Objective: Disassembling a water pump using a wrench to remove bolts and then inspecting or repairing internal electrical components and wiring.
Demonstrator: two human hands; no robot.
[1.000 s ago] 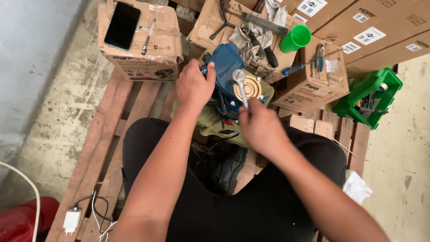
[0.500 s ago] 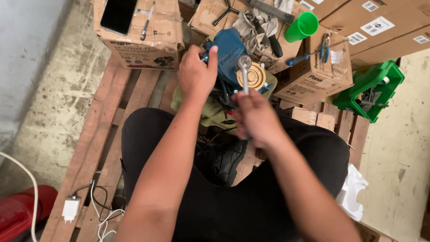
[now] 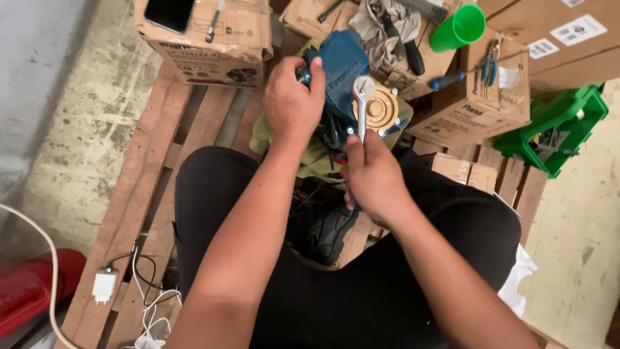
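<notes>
1. Our right hand (image 3: 369,176) has its fingers (image 3: 354,147) wrapped tight round the handle of a silver steel ring spanner (image 3: 361,103), whose head sits at twelve o'clock from the hand.
2. Our left hand (image 3: 292,103) is clamped over the blue metal pump body (image 3: 342,64), steadying it.
3. The spanner lies across the brass-coloured round plate (image 3: 381,110), at three o'clock of the pump.
4. We judge it best to seat the ring squarely, brace firmly and pull smoothly.
5. The wooden pallet (image 3: 142,194) lies beneath.

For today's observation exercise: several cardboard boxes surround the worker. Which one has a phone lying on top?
The cardboard box at the upper left, beyond the left hand. A dark phone lies on it; the other boxes carry tools or labels.
</notes>
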